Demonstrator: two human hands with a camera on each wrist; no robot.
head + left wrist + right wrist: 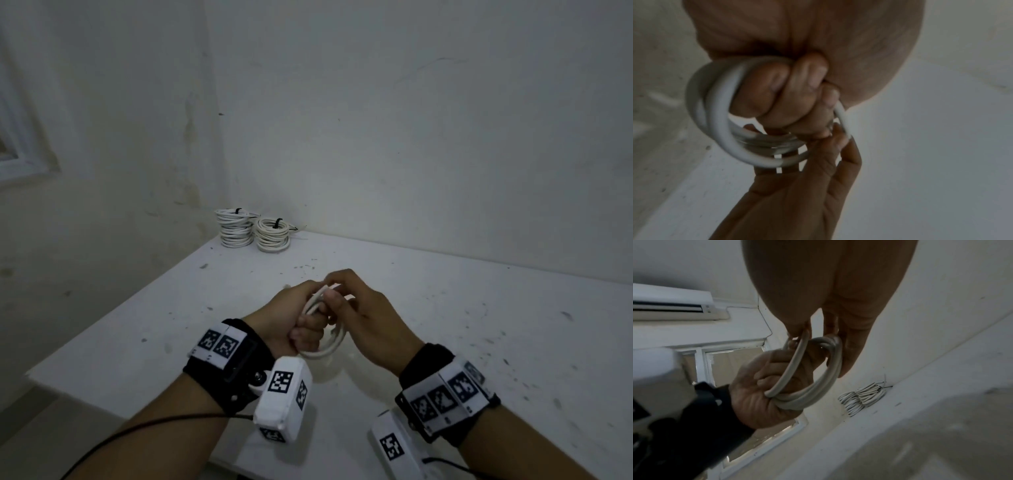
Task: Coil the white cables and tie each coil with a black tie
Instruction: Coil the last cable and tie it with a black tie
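1. Your left hand (291, 318) is closed in a fist around a white cable coil (323, 337). The fingers (777, 87) curl tight through the middle of the loops, so the coil hangs on them like a ring.

2. Your right hand (356, 308) is touching the top of the same coil. Its fingertips (846, 356) look like they pinch one strand of the cable near your left thumb.

3. The coil is up in the air, above the white table (445, 325), right between your two hands. It stands on its edge, with the round opening facing sideways, toward your left palm.

4. The part that matters next is the top of the coil. It sits just in front of your right fingers, and your right hand is the free one, so that hand is nearer for the next bit of work.

5. I think the winding is almost done. I cannot see the loose end of the cable, so I cannot be sure.

6. I do not see a black tie near your hands.

7. Two stacks of tied coils (253, 229) wait at the far corner of the table, by the wall (411, 137). They are well apart from your hands. Small black ties (278, 222) show on top of them.

8. Keep your left fist tight, or the loops may spring open.
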